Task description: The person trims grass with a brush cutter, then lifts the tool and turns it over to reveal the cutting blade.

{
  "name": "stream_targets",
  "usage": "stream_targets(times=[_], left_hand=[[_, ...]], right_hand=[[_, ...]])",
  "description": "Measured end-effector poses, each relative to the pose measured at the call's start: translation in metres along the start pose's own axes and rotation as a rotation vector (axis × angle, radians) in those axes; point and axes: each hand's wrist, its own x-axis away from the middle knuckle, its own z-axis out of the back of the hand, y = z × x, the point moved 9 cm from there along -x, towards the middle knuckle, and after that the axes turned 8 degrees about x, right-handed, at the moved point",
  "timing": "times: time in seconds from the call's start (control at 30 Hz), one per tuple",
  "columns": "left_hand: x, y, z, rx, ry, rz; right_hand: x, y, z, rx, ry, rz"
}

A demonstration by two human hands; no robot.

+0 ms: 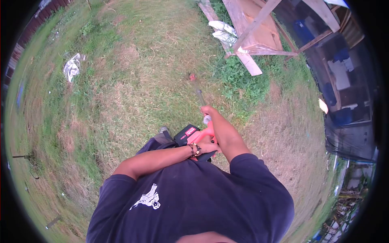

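A battery-powered grass trimmer (198, 136) with a red and black body crosses in front of my torso. Its grey shaft reaches away from me to a red head (192, 77) over the grass. My left hand (206, 145), with a beaded bracelet at the wrist, is wrapped round the rear of the red body. Farther forward, my right hand (206, 110) grips the shaft just beyond a whitish part. The tip of the trimmer below the red head is too small to make out.
Wooden planks and a tilted wooden frame (259, 24) stand at the upper right beside leafy weeds (239, 83). Dark netting (348, 137) runs along the right. A whitish crumpled sheet (73, 67) lies on the grass at the left, with a thin metal stake (25, 156) lower down.
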Motion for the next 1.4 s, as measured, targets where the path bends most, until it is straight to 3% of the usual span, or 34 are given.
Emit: stream_targets(times=[0.27, 0.5, 0.6, 0.8, 0.9, 0.97, 1.1, 1.2, 1.4], left_hand=[[-0.007, -0.009, -0.019, -0.086, -0.064, 0.019], [0.000, -0.029, -0.049, -0.254, -0.259, 0.155], [-0.006, -0.041, -0.058, -0.323, -0.367, 0.183], [0.016, -0.024, -0.070, -0.344, -0.532, 0.243], [0.014, -0.026, -0.070, -0.366, -0.569, 0.286], [0.022, -0.024, -0.068, -0.350, -0.585, 0.302], [0.019, -0.023, -0.056, -0.363, -0.534, 0.333], [0.011, -0.028, -0.041, -0.357, -0.515, 0.290], [0.010, 0.020, -0.005, -0.189, -0.347, 0.181]], right_hand=[[0.034, 0.042, 0.032, -0.175, 0.099, -0.103], [0.105, 0.091, 0.041, -0.197, 0.138, -0.237], [0.077, 0.156, 0.032, -0.231, 0.198, -0.318], [0.087, 0.224, 0.033, -0.215, 0.289, -0.367], [0.134, 0.213, 0.039, -0.066, 0.157, -0.515], [0.145, 0.208, 0.035, -0.069, 0.203, -0.505], [0.135, 0.193, 0.038, -0.090, 0.241, -0.437], [0.115, 0.175, 0.037, -0.082, 0.223, -0.497], [0.082, 0.078, 0.073, 0.017, 0.286, -0.302]])
